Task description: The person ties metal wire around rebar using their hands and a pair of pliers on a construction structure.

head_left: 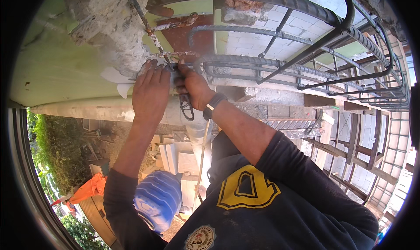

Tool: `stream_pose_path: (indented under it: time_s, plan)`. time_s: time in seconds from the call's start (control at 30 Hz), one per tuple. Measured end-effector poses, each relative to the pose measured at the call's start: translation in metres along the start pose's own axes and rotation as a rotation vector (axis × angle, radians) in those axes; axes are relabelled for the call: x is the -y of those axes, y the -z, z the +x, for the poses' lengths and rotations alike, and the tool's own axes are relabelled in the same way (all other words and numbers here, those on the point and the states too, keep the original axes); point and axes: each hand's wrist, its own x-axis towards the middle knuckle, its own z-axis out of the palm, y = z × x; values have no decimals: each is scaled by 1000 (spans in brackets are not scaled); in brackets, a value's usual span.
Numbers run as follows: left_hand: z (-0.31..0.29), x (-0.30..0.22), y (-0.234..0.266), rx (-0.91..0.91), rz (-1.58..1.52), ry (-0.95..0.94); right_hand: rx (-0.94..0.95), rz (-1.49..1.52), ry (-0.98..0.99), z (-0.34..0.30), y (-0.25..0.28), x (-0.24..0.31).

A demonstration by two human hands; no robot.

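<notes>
My left hand reaches up to the broken concrete edge, fingers bent and pressed together beside a thin rebar. What they pinch, if anything, is hidden. Close beside it, my right hand is closed, its thumb and index finger up at the same bar. A dark looped wire hangs below the right palm, gripped by the curled fingers. Rusty, mortar-crusted bar stubs stick out just above both hands. To the right of my fingers runs a cage of ribbed rebar with bent stirrups.
Rough broken concrete and a green wall stand at the left. Far below are a blue drum, stacked boards and an orange cloth. Wooden framing and a bar grid fill the right.
</notes>
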Motion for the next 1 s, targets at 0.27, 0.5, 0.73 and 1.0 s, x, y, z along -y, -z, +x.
stream_pose_path:
  time_s: [0.27,0.5,0.73,1.0]
  plan:
    - [-4,3,4,-48,-61,-38,-44,-23,13,3,-2,-3]
    - [26,-39,37,352,-156,494,-33,-14,25,12,6,-5]
    - [36,-33,26,315,58,323,95,-28,22,10,8,-7]
    - [28,-24,16,325,199,183,274,57,-31,9,10,-4]
